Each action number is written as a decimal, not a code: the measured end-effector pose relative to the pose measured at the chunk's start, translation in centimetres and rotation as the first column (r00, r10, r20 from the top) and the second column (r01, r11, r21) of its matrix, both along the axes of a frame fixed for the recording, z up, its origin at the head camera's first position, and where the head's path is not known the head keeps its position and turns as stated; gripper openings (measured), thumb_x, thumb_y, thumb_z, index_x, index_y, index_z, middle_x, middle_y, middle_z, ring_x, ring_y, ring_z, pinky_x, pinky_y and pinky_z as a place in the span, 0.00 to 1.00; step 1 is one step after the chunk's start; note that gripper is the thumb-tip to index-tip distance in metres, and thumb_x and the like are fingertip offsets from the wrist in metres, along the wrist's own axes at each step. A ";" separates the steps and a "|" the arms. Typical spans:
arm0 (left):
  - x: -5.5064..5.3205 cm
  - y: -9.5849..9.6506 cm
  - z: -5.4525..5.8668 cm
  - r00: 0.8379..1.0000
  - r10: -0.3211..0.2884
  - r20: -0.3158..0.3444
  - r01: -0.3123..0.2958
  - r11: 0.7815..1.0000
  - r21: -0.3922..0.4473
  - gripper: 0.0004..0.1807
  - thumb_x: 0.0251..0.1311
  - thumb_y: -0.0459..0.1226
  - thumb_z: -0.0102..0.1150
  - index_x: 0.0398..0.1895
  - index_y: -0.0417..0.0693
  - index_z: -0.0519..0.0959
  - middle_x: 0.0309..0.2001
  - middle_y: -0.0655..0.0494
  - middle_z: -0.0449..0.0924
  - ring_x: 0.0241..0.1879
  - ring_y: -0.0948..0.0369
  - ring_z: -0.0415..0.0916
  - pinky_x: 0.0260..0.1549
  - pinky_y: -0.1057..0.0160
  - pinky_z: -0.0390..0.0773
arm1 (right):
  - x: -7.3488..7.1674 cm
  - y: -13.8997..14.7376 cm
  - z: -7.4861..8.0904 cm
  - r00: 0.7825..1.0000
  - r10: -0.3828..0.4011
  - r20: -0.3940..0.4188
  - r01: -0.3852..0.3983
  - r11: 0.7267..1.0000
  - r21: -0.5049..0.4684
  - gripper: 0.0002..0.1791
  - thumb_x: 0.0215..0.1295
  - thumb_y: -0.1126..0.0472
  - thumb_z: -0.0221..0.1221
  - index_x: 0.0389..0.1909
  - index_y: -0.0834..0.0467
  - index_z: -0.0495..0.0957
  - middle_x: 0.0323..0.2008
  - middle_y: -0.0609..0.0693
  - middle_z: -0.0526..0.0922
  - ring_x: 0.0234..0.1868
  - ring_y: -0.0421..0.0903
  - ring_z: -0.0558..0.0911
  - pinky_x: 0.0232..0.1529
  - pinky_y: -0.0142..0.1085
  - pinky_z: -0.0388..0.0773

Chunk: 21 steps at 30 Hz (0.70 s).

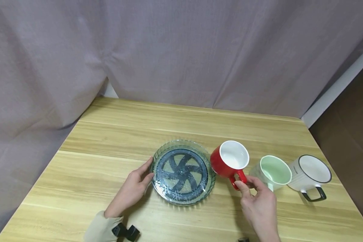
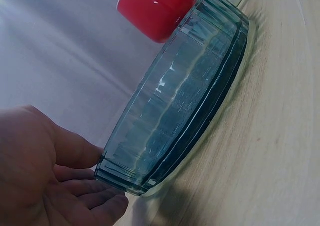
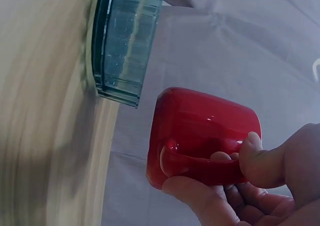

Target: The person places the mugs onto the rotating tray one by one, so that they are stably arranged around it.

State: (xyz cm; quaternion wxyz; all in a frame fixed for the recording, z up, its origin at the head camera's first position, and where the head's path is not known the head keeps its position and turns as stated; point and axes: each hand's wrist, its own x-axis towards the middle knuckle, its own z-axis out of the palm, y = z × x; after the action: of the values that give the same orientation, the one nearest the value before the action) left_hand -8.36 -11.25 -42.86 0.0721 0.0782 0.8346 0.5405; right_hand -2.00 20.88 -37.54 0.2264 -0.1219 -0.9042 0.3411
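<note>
A round clear-green glass dish (image 1: 153,158) with fluted sides sits on the wooden table, a dark pinwheel pattern showing at its bottom. My left hand (image 1: 133,189) touches its left side; in the left wrist view the thumb (image 2: 75,148) meets the rim, and the other fingers lie loosely along the outer wall. To the dish's right, my right hand (image 1: 260,205) holds a red mug (image 1: 220,164) with a white inside. Thumb and fingers pinch its handle (image 3: 205,170). In the right wrist view the mug hangs above the table, beside the dish wall (image 3: 125,46).
Right of the red mug stand a pale green mug (image 1: 260,169) and, farther right, a white mug (image 1: 299,178) with a dark rim and dark handle. Grey cloth (image 1: 181,50) hangs behind the table (image 1: 87,174). A brown panel (image 1: 351,134) borders the right side.
</note>
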 end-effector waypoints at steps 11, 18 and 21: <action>0.0 -0.1 -0.1 1.000 -0.005 -0.005 0.005 1.000 -0.004 0.32 0.69 0.35 0.52 0.74 0.43 0.56 0.72 0.49 0.57 0.65 0.54 0.66 0.67 0.58 0.58 | -0.1 -0.6 0.8 0.998 0.070 0.004 -0.070 0.998 -0.008 0.10 0.55 0.63 0.70 0.38 0.59 0.85 0.29 0.52 0.86 0.22 0.38 0.71 0.20 0.26 0.64; 0.0 -0.1 0.0 1.000 -0.007 -0.010 0.006 1.000 -0.009 0.32 0.69 0.35 0.52 0.74 0.43 0.56 0.72 0.49 0.57 0.67 0.53 0.63 0.68 0.57 0.57 | -0.3 -1.1 1.1 0.993 0.115 0.019 -0.115 0.993 -0.014 0.09 0.55 0.64 0.70 0.38 0.58 0.85 0.28 0.49 0.85 0.16 0.39 0.67 0.14 0.28 0.63; 0.0 -0.1 0.0 1.000 -0.007 -0.008 0.007 1.000 -0.007 0.31 0.69 0.35 0.52 0.74 0.43 0.56 0.72 0.49 0.57 0.67 0.53 0.64 0.68 0.57 0.57 | -0.3 -1.2 1.2 0.990 0.141 0.024 -0.140 0.990 -0.008 0.09 0.55 0.63 0.70 0.38 0.58 0.85 0.29 0.49 0.84 0.16 0.39 0.67 0.14 0.28 0.63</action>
State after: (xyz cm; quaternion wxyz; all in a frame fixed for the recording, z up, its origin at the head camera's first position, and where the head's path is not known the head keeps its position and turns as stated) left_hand -8.35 -11.33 -42.83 0.0709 0.0832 0.8364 0.5371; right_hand -2.32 19.63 -36.34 0.1905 -0.0627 -0.9121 0.3574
